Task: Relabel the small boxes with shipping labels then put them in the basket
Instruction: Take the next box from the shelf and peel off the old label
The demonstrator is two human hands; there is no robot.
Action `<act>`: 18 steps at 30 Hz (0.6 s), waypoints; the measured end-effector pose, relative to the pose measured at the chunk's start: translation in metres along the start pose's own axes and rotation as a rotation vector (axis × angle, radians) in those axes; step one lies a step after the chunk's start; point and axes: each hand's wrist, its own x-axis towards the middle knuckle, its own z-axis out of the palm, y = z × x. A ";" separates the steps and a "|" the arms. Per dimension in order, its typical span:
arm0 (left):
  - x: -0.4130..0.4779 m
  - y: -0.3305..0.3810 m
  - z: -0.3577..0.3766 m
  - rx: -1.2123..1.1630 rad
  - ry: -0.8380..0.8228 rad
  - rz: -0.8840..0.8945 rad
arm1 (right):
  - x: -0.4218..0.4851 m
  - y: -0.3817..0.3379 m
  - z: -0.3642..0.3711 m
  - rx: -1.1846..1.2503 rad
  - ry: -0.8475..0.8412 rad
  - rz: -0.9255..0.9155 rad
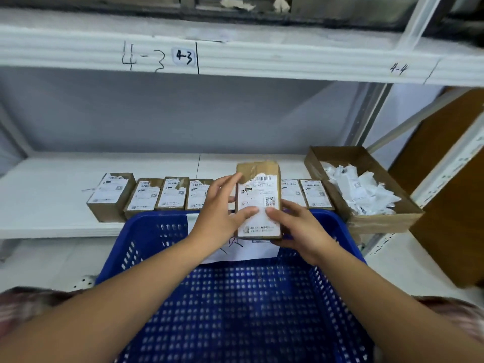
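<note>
In the middle of the frame both hands hold one small box [258, 176] upright over the far rim of the blue basket [146, 226]. Its white shipping label [259, 203] faces the camera, and brown tape shows above the label's torn top edge. The left hand [220, 208] lays its thumb across the lower part of the label, while its fingers [230, 180] stretch nearly straight up the box's left edge. The right hand [296, 229] grips the lower right corner, its thumb on the label beside the left thumb and its other fingers curled out of sight behind the box.

Behind the hands, a row of labelled boxes [171, 193] lies flat on the white shelf [47, 195], four to the left of the held box and two to its right. At the right of the frame a shallow cardboard tray [379, 224] holds a heap of white paper scraps [358, 189]. A white sheet [235, 251] hangs on the basket's far wall, just under the held box. The beam [262, 58] above bears the marks "4-3" and "4-4".
</note>
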 end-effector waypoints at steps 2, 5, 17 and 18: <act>-0.013 0.002 -0.012 0.017 -0.054 -0.003 | -0.015 0.004 -0.002 -0.032 -0.047 0.014; -0.034 -0.005 -0.020 0.127 -0.120 0.022 | -0.034 0.012 0.001 -0.052 -0.107 0.037; -0.054 -0.032 0.001 0.148 -0.115 0.008 | -0.038 0.049 0.014 -0.153 -0.165 0.052; -0.054 -0.033 0.002 0.147 -0.114 0.000 | -0.036 0.052 0.014 -0.150 -0.171 0.052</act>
